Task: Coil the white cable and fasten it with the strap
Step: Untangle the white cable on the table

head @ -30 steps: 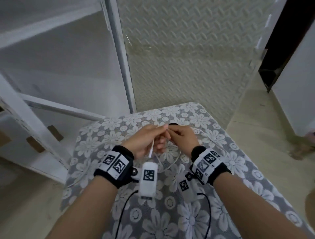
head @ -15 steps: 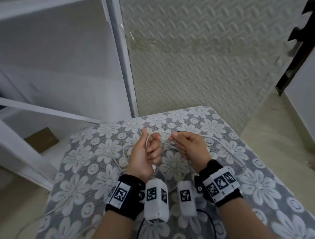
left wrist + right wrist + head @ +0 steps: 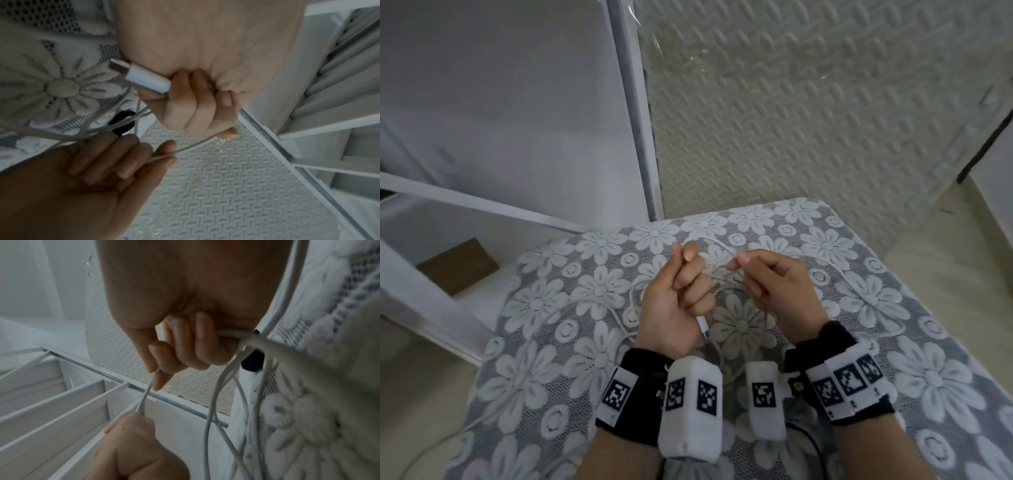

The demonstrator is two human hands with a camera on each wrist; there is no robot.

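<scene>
Left hand (image 3: 674, 301) fisted round the thin white cable (image 3: 717, 274) with its white plug end (image 3: 144, 76) poking out below the curled fingers (image 3: 191, 104), right hand (image 3: 774, 287) pinching the same cable just beside it, loose loops and a small black strap (image 3: 252, 361) over the grey floral lace-covered surface (image 3: 893, 308).

Smooth, seemingly plastic cable (image 3: 722, 274) over lacy floral cloth (image 3: 893, 308)

the left hand (image 3: 205, 65) is fisted round the white cable (image 3: 191, 147), its plug (image 3: 144, 76) sticking out past the little finger. the right hand (image 3: 86, 186) pinches the same cable just below, a black strap (image 3: 123, 120) looped behind, over the floral cloth (image 3: 51, 78).
</scene>
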